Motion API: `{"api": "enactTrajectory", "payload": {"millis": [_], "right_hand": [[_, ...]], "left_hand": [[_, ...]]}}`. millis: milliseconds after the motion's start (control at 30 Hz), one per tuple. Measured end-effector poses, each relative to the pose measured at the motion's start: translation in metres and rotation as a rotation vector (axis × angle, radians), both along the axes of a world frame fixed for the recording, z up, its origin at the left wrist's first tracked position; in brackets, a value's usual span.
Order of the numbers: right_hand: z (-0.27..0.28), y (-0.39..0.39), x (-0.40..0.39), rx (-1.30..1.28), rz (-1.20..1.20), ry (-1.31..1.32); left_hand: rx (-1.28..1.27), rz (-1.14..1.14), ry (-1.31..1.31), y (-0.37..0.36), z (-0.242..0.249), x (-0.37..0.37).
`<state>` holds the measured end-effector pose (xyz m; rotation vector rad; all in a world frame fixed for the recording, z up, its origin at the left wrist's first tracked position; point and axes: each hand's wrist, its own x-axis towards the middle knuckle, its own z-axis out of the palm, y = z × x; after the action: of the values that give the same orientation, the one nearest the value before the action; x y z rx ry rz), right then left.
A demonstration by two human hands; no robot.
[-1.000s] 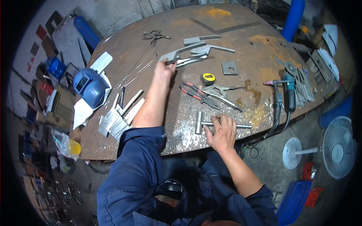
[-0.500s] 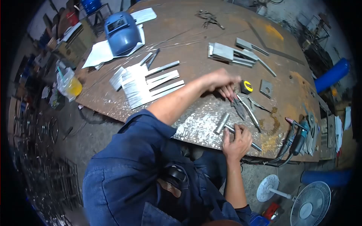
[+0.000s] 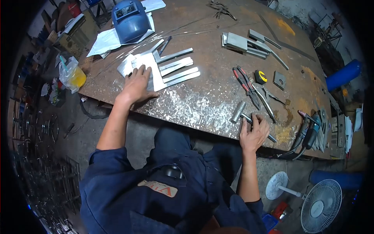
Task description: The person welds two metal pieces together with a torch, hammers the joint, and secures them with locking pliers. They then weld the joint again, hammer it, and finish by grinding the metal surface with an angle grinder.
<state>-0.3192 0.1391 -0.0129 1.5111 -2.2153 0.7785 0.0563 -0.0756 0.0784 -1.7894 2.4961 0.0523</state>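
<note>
My left hand [image 3: 136, 86] lies with fingers spread at the near edge of a stack of flat metal plates [image 3: 152, 70]. Several metal bars [image 3: 181, 77] stick out from that stack to the right. On the right, my right hand [image 3: 254, 133] is closed over the handle of a hammer [image 3: 238, 112], whose head rests on the table. Beyond the hammer lie red-handled pliers [image 3: 249, 90], a curved metal rod [image 3: 265, 103] and another plier-like tool [image 3: 274, 96]. A yellow and black tape measure [image 3: 260, 77] sits behind them.
The brown steel table [image 3: 210, 74] carries a blue welding helmet [image 3: 130, 24] on paper, more metal pieces [image 3: 241, 42], a holed plate [image 3: 279, 80] and an angle grinder [image 3: 311, 132]. A drink bag [image 3: 74, 76] hangs at the left edge. A fan [image 3: 320, 206] stands right.
My left hand has swung from the pliers and tape measure to the metal plates on the left and let the pliers go. The right hand stays at the hammer. The camera view has shifted slightly.
</note>
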Motion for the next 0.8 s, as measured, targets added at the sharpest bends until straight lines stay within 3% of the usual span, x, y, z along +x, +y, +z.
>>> {"api": "enactTrajectory", "payload": {"millis": [33,133,267,300,333,400,467,600,733,767,800], "right_hand": [[-0.002,0.0,0.0,-0.013,-0.003,0.01],[-0.006,0.001,-0.001,0.006,0.028,-0.097],[0.002,0.009,0.001,-0.049,0.044,-0.112],[0.006,0.016,-0.001,-0.111,0.045,-0.108],[0.01,0.027,-0.008,-0.171,0.068,-0.105],[0.028,0.058,-0.036,-0.203,-0.049,-0.085],[0.033,0.085,-0.069,-0.234,-0.193,-0.016],[0.035,0.143,-0.175,-0.411,-0.474,-0.069],[0.03,0.197,-0.289,-0.4,-0.684,-0.337],[0.03,0.206,-0.312,-0.336,-0.722,-0.381],[0.035,0.212,-0.328,-0.291,-0.771,-0.429]], "left_hand": [[-0.116,-0.038,0.044,0.007,-0.013,0.007],[-0.048,-0.045,0.062,0.001,-0.02,0.015],[-0.407,-0.332,0.111,-0.028,-0.082,0.055],[-0.259,-0.215,0.166,-0.011,-0.048,0.034],[-0.22,-0.204,0.215,-0.021,-0.047,0.034],[-0.106,-0.112,0.175,-0.017,-0.026,0.018],[-0.249,-0.159,0.143,-0.021,-0.037,0.02],[-0.243,-0.095,0.029,-0.024,-0.029,0.013],[-0.347,-0.181,0.293,-0.033,-0.055,0.049],[-0.732,-0.468,0.333,-0.034,-0.07,0.06],[-0.745,-0.466,0.333,-0.027,-0.059,0.056]]}}
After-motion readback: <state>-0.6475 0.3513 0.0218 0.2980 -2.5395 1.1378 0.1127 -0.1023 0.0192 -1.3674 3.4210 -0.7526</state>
